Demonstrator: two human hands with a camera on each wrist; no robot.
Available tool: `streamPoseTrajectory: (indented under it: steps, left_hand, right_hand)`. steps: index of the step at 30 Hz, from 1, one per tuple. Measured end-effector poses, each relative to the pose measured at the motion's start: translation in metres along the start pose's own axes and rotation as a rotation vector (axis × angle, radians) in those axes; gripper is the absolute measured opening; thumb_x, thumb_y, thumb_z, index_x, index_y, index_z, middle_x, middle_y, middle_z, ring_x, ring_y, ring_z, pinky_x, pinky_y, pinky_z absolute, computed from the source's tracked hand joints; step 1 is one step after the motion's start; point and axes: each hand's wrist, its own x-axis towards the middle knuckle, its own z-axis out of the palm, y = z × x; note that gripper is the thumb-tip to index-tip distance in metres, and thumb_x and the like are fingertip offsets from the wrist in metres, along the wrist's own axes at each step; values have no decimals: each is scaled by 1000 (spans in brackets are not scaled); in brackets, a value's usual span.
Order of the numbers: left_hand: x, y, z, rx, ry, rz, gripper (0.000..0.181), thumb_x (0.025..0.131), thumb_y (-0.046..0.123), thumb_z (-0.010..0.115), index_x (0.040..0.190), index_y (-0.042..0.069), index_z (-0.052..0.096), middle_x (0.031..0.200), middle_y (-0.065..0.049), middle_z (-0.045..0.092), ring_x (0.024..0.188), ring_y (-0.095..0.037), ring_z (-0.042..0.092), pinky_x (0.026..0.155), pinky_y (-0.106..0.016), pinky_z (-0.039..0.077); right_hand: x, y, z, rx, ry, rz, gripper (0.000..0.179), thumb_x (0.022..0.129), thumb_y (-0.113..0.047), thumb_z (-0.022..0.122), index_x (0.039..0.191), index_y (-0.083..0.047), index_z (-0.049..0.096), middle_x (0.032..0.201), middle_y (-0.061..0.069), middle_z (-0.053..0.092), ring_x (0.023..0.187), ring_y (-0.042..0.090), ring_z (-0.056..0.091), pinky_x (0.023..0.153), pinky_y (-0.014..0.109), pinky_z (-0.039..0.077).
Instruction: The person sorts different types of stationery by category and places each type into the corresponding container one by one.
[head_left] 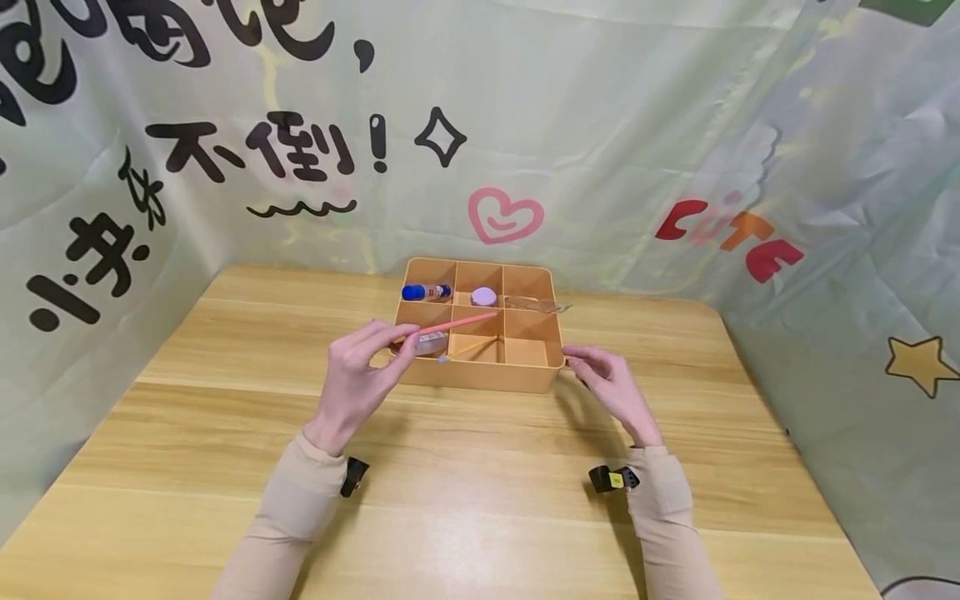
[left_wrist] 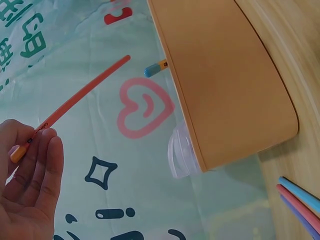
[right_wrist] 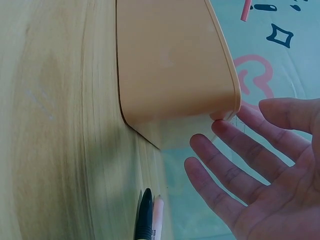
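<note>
- My left hand (head_left: 363, 367) pinches the red pencil (head_left: 459, 322) near its orange end, thumb against fingertips, and holds it raised over the box's front left part, its far end pointing to my right.
- I judge the pencil light and stiff, its smooth barrel a little apt to roll between my fingers; a grip nearer the middle should balance better, and the tip could chip on a knock.
- My right hand (head_left: 611, 385) grasps nothing: its fingers are loosely extended, the tips touching the box's near right corner.
- On the tabletop (head_left: 465, 467), a black pen (right_wrist: 145, 215) and a pink pencil (right_wrist: 157, 217) lie off the box's right end; three coloured pens (left_wrist: 302, 202) lie off its left end.
- The box (head_left: 480, 379), likely light, stands near the tabletop's far edge. Its front left compartment holds a clear plastic thing I cannot identify; in the front middle one leans a yellow pencil (head_left: 472, 347), blue end over the front rim.
- Along the back edge: glue stick (head_left: 426, 292) left, purple round thing (head_left: 483, 296) middle, flat clear piece (head_left: 534, 305) right, poking past the right rim.
</note>
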Motion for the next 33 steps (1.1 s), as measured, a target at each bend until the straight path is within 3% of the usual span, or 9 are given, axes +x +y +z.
streamPoseTrajectory:
  steps: [12,18,26,33]
  left_hand:
    - [-1,1,0,19,-14,-4,21,76,-13,77,95,-3,77,80,-10,75,64,-18,67,60,-25,59]
    - [-2,-2,1,38,-58,-9,18,78,-10,79,95,-4,77,82,-12,76,66,-19,68,59,-30,61]
    - [-7,-6,10,119,-107,19,19,80,-5,79,98,2,79,84,-6,77,64,-14,68,65,-34,59]
    - [-11,-11,17,140,-213,7,20,84,0,78,104,1,77,104,-13,79,88,-24,76,70,-34,63]
  right_hand:
    - [-1,1,1,-9,0,11,39,105,-17,54,136,5,58,140,24,60,124,40,60,89,10,49]
    - [0,2,1,-3,-2,15,39,104,-18,54,137,4,58,140,25,60,125,41,60,90,9,49]
    - [0,2,1,-4,-3,12,39,105,-18,54,137,4,58,141,24,60,125,41,59,90,9,49]
    - [0,1,0,2,-12,14,41,105,-21,54,138,4,57,141,24,59,126,40,59,90,9,49]
